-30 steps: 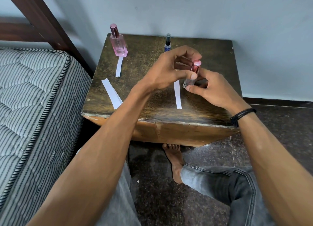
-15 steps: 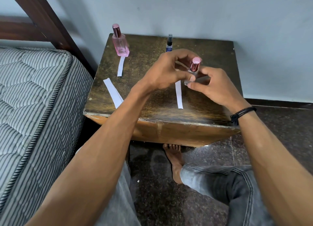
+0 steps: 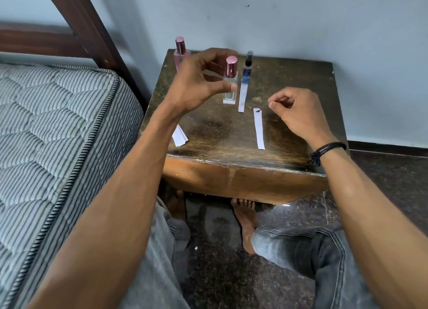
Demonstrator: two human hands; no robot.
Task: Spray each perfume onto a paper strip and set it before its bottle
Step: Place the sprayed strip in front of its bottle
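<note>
My left hand (image 3: 199,81) grips a clear perfume bottle with a pink cap (image 3: 230,81) and holds it upright just left of a small dark spray bottle (image 3: 247,64). One paper strip (image 3: 242,97) lies in front of that small bottle. A second paper strip (image 3: 259,129) lies further right, beside my right hand (image 3: 298,110), whose fingers are curled and hold nothing. My left hand partly hides a pink perfume bottle (image 3: 180,50) at the table's back left. More strip paper (image 3: 179,136) shows under my left forearm.
The bottles stand on a small dark wooden table (image 3: 289,81) against a pale wall. A striped mattress (image 3: 46,128) and a wooden bed post (image 3: 88,28) are at the left. My knees and bare feet are below the table's front edge.
My right hand has let go of the clear bottle and moved right. My left hand now holds the bottle alone, upright and further back. The view has shifted left.
</note>
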